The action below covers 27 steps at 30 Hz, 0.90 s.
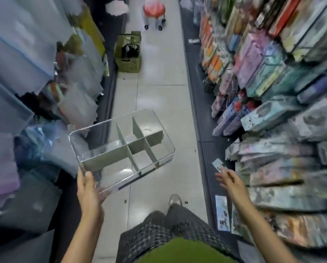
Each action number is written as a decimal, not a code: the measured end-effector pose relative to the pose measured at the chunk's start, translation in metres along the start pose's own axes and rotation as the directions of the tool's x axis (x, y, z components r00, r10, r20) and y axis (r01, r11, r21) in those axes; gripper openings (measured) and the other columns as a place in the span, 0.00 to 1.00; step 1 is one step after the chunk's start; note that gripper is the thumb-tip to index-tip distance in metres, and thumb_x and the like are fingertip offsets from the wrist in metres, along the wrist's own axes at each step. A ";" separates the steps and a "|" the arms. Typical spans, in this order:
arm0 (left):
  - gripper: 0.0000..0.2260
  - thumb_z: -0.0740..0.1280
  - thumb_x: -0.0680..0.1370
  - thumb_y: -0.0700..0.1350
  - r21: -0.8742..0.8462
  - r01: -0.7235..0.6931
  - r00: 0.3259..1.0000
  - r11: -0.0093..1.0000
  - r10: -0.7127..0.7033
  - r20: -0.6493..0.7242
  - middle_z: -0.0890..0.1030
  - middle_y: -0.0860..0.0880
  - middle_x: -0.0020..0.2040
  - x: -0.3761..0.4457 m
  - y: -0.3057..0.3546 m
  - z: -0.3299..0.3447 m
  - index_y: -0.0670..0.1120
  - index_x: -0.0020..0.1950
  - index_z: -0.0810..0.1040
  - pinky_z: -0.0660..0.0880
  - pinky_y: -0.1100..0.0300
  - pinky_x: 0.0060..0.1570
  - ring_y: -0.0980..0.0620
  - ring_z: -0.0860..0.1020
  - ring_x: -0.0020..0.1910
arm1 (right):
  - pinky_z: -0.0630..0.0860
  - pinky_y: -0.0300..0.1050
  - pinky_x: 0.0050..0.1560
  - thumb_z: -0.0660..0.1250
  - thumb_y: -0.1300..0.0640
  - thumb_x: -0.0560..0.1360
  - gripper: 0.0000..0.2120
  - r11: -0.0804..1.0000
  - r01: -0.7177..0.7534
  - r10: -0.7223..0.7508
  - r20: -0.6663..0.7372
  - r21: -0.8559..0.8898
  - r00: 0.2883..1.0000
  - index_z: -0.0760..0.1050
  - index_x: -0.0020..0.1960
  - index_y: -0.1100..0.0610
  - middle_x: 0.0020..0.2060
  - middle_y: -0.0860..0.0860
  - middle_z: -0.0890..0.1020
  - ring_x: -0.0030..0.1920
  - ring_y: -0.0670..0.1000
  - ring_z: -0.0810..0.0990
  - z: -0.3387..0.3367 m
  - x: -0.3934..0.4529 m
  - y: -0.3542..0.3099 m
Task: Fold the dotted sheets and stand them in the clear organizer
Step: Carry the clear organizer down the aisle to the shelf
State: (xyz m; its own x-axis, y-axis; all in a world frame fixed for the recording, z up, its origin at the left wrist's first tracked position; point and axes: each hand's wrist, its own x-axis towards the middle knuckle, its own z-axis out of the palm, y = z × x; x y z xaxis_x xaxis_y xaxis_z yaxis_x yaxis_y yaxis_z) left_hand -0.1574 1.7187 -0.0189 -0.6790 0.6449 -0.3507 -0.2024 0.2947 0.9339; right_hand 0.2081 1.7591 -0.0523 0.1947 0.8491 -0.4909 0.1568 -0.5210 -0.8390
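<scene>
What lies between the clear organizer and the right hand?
In the head view, only bare floor tiles show between the clear organizer, gripped at its near corner by the left hand, and the open right hand reaching toward the shelf packets.

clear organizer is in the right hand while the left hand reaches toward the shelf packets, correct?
Hands are swapped. The head view shows the left hand gripping the clear organizer at its near corner, while the right hand, fingers straight, reaches toward the shelf packets.

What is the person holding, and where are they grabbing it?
The left hand grips the clear plastic organizer with grey dividers by its near corner. The right hand is open, holding nothing, reaching toward the shelf of packaged goods.
</scene>
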 end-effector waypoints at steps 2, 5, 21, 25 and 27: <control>0.18 0.56 0.83 0.51 0.027 -0.019 1.000 0.999 0.019 -0.011 0.74 0.47 0.64 0.037 0.027 0.040 0.61 0.72 0.64 0.78 0.49 0.43 0.44 0.77 0.50 | 0.73 0.42 0.50 0.59 0.54 0.80 0.11 0.999 0.047 -0.047 -0.001 0.009 0.999 0.73 0.58 0.58 0.49 0.55 0.80 0.51 0.53 0.79 0.008 0.061 -0.055; 0.17 0.55 0.83 0.50 0.033 -0.067 0.997 0.997 0.068 -0.023 0.76 0.51 0.58 0.097 0.063 0.094 0.61 0.72 0.65 0.79 0.59 0.37 0.47 0.77 0.45 | 0.74 0.44 0.53 0.59 0.55 0.80 0.09 0.991 0.137 -0.137 0.020 0.000 0.990 0.73 0.57 0.57 0.48 0.54 0.80 0.48 0.51 0.79 0.027 0.146 -0.131; 0.17 0.55 0.83 0.46 0.012 -0.056 0.998 0.998 0.056 0.000 0.71 0.46 0.70 0.499 0.234 0.413 0.51 0.73 0.64 0.67 0.37 0.64 0.43 0.71 0.67 | 0.76 0.28 0.43 0.59 0.56 0.80 0.10 0.997 0.076 -0.076 0.017 -0.011 0.997 0.73 0.58 0.56 0.47 0.51 0.80 0.48 0.45 0.79 0.142 0.538 -0.383; 0.18 0.55 0.83 0.47 0.055 -0.041 0.999 0.998 0.040 0.017 0.69 0.42 0.71 0.585 0.264 0.511 0.52 0.74 0.64 0.67 0.41 0.64 0.46 0.72 0.64 | 0.77 0.30 0.43 0.58 0.57 0.80 0.08 0.999 0.048 -0.048 -0.045 0.011 0.998 0.73 0.56 0.55 0.46 0.51 0.81 0.47 0.46 0.79 0.144 0.635 -0.426; 0.19 0.56 0.83 0.48 0.071 -0.043 0.999 0.997 0.041 0.027 0.68 0.43 0.72 0.629 0.272 0.562 0.54 0.74 0.64 0.68 0.45 0.63 0.44 0.70 0.68 | 0.77 0.32 0.43 0.58 0.57 0.80 0.08 0.999 0.033 -0.032 -0.050 0.014 0.998 0.73 0.57 0.55 0.45 0.50 0.81 0.46 0.46 0.80 0.144 0.695 -0.449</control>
State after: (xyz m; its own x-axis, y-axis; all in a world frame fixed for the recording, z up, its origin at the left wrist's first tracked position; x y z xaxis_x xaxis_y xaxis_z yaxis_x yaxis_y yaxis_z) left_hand -0.2426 2.6008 -0.0241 -0.6673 0.6755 -0.3135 -0.1222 0.3159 0.9409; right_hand 0.1337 2.5954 -0.0502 0.2379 0.8599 -0.4516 0.1494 -0.4918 -0.8578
